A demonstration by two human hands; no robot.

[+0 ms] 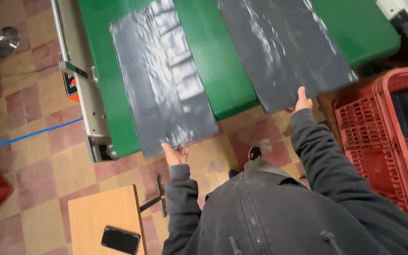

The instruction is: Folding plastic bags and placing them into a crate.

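Gripping 2 dark sheets (166, 89) off green table (213, 61) — left hand (175, 153), right hand (302, 101) pinching edges, red crate (383, 127) beside.

The person wore a dark grey zip-up jacket (279, 208) with a centre zipper and long sleeves, cuffs gathered at the wrists. Drawstring ends hung at the chest. Both hands, left (175, 155) and right (302, 100), were bare, without gloves. A black shoe (254, 152) showed below.

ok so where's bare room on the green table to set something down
A bare green strip runs between the two dark grey sheets, and green shows at the far right corner. The near edge is crowded: left hand and right hand hold the sheet ends.
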